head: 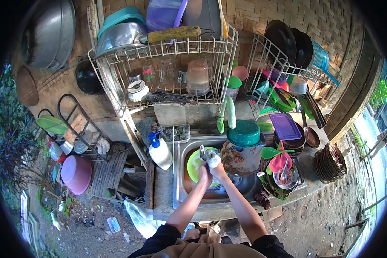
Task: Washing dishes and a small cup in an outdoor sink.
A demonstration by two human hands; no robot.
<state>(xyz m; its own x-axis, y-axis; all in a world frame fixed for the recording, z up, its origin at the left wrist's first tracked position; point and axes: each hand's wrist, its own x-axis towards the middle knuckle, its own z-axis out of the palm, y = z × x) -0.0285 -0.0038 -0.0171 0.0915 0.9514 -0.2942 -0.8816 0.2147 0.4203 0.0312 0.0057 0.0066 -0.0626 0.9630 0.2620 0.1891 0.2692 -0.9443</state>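
Observation:
Both my hands meet over a lime-green plastic bowl (193,165) in the left part of the metal sink (180,196). My left hand (205,174) is close against a greyish, soapy cloth or scrubber (207,154); its fingers are partly hidden, so its grip is unclear. My right hand (217,170) is closed on white, foamy material (214,160). Whether these are one piece cannot be told. Right of the hands, a teal basin (243,133) rests above a round, food-stained pan or tray (242,158). A pale green hose (231,113) hangs from the tap behind.
A white pump bottle (161,154) stands left of the sink. Stacked bowls with pink and green ladles (280,161) crowd its right edge, beside woven rings (330,163). Wire racks (167,48) with glasses and pots overhang the back. A pink tub (76,174) sits far left.

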